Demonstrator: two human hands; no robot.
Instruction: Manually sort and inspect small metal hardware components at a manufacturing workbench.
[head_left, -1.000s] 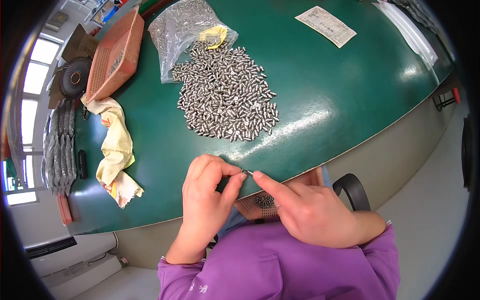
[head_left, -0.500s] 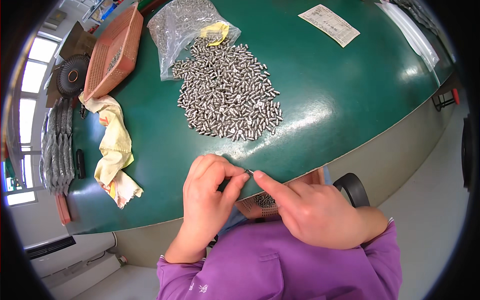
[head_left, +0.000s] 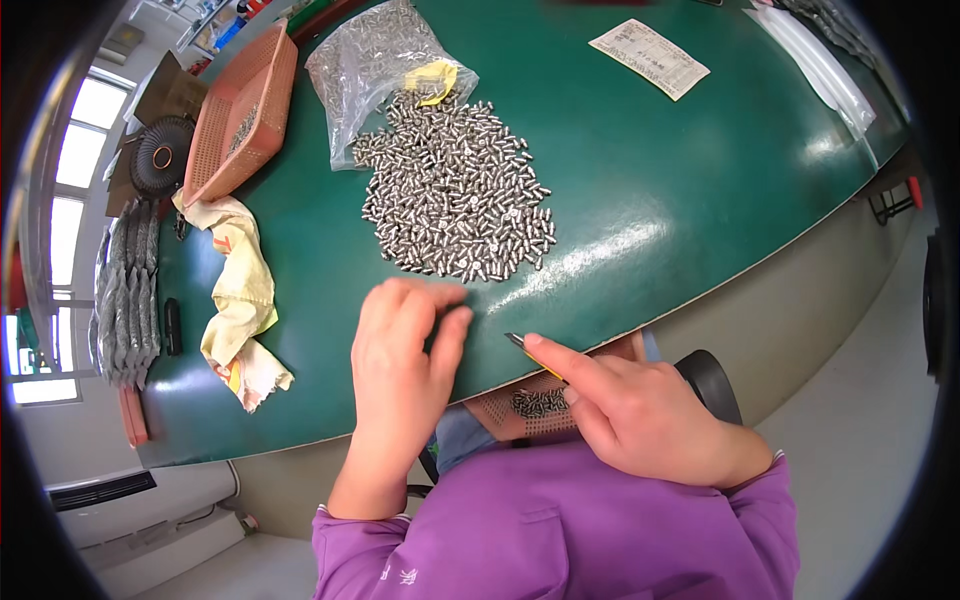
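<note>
Your right hand (head_left: 650, 420) pinches a small yellow-handled tool (head_left: 530, 355) at the green table (head_left: 700, 220) edge; your left hand (head_left: 405, 350), fingers curled, seems empty. The pile of metal pins (head_left: 455, 190) remains large; few lie in the lap tray (head_left: 530, 408).

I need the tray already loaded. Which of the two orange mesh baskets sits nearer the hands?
The small basket below the table edge, between the left hand and right hand; the other basket lies far across the table.
</note>
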